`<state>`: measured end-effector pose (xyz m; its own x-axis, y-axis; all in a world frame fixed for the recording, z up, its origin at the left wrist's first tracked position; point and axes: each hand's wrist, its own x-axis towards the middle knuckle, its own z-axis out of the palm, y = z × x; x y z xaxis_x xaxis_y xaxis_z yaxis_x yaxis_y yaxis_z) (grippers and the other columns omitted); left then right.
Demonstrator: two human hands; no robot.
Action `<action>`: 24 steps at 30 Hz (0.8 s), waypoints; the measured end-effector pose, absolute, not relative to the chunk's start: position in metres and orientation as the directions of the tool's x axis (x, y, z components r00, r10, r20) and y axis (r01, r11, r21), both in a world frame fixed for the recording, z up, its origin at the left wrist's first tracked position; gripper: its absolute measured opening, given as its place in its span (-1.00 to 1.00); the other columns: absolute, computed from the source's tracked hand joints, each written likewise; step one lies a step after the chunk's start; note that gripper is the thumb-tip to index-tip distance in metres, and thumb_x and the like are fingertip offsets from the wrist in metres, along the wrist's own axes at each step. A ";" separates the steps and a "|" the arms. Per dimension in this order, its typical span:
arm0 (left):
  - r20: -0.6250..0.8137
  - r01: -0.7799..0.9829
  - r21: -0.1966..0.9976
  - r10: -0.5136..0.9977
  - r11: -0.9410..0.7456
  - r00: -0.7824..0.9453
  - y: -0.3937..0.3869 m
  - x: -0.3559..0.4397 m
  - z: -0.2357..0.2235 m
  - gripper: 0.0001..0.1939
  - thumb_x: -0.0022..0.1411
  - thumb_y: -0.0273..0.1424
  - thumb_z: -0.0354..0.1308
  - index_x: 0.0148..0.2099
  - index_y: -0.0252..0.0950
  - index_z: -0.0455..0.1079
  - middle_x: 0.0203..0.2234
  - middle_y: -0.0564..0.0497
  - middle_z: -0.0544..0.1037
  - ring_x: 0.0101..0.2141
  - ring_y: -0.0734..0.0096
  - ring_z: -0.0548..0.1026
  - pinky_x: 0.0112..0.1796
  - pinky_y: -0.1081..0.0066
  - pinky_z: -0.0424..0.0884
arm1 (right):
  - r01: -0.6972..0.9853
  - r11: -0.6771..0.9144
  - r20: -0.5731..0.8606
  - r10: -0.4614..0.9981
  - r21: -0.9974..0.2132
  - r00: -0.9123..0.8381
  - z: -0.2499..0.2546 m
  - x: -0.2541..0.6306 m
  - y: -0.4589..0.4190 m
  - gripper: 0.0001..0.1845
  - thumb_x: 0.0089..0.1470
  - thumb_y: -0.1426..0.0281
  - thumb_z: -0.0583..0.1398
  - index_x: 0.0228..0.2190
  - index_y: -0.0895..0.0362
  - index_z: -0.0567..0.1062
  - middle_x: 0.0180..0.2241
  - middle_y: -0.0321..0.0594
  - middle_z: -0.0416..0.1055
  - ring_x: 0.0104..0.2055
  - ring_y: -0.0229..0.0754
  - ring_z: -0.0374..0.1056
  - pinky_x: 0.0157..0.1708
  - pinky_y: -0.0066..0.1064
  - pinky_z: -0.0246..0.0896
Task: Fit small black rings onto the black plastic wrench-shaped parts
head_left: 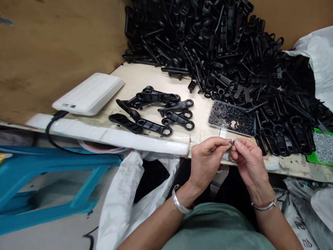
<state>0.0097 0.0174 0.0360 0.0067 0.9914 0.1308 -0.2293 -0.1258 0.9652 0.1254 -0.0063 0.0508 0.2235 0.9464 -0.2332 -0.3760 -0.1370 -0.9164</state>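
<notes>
Both hands meet at the table's front edge, fingertips nearly touching. My left hand [208, 159] pinches a tiny dark part [231, 142] between thumb and forefinger; it is too small to name. My right hand [248, 159] is closed, with thumb and forefinger at the other side of the same part. Just beyond the fingers lies a clear shallow box [229, 130] with many tiny black and grey pieces. Several black plastic handle-like arms with ringed ends [153, 127] lie on the table to the left of the box.
A large heap of black plastic parts [197, 41] covers the table's back and right. A white power bank [90, 93] with a black cable is at left. A green tray [316, 158] of small metal pieces stands far right. A blue stool [85, 189] and white sack [119, 201] are below.
</notes>
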 end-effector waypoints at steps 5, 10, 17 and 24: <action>0.109 -0.299 0.948 0.993 -0.114 -0.034 0.015 0.013 0.035 -0.88 0.01 -0.60 0.28 -0.42 -0.27 0.54 -0.45 0.08 0.65 -0.40 0.46 0.61 -0.34 0.59 0.55 | -0.438 -0.143 -0.247 0.950 -0.887 0.189 0.048 0.125 -0.008 -0.80 -0.07 0.31 0.40 -0.49 0.18 0.55 -0.58 -0.34 0.34 -0.59 -0.40 0.17 -0.54 -0.57 0.20; 0.072 -0.347 0.934 0.996 -0.084 -0.048 0.014 0.015 0.033 -0.89 0.02 -0.60 0.27 -0.41 -0.29 0.53 -0.42 0.05 0.66 -0.40 0.45 0.62 -0.35 0.56 0.57 | -0.493 -0.160 -0.282 0.942 -0.855 0.183 0.047 0.123 -0.009 -0.80 -0.07 0.31 0.39 -0.50 0.17 0.53 -0.55 -0.34 0.34 -0.58 -0.41 0.16 -0.54 -0.57 0.21; 0.073 -0.331 0.940 0.996 -0.087 -0.053 0.013 0.015 0.035 -0.91 0.02 -0.57 0.28 -0.42 -0.29 0.53 -0.45 0.06 0.65 -0.47 0.46 0.59 -0.43 0.56 0.56 | -0.491 -0.154 -0.278 0.942 -0.858 0.189 0.046 0.119 -0.011 -0.80 -0.08 0.31 0.39 -0.51 0.15 0.52 -0.55 -0.34 0.34 -0.57 -0.39 0.16 -0.52 -0.56 0.20; 0.079 -0.324 0.942 0.996 -0.085 -0.031 0.011 0.017 0.034 -0.94 0.06 -0.54 0.27 -0.41 -0.28 0.53 -0.48 0.04 0.64 -0.51 0.45 0.58 -0.47 0.54 0.56 | -0.496 -0.134 -0.262 0.944 -0.858 0.199 0.043 0.118 -0.012 -0.78 -0.04 0.30 0.37 -0.53 0.15 0.49 -0.57 -0.35 0.31 -0.54 -0.35 0.17 -0.48 -0.52 0.20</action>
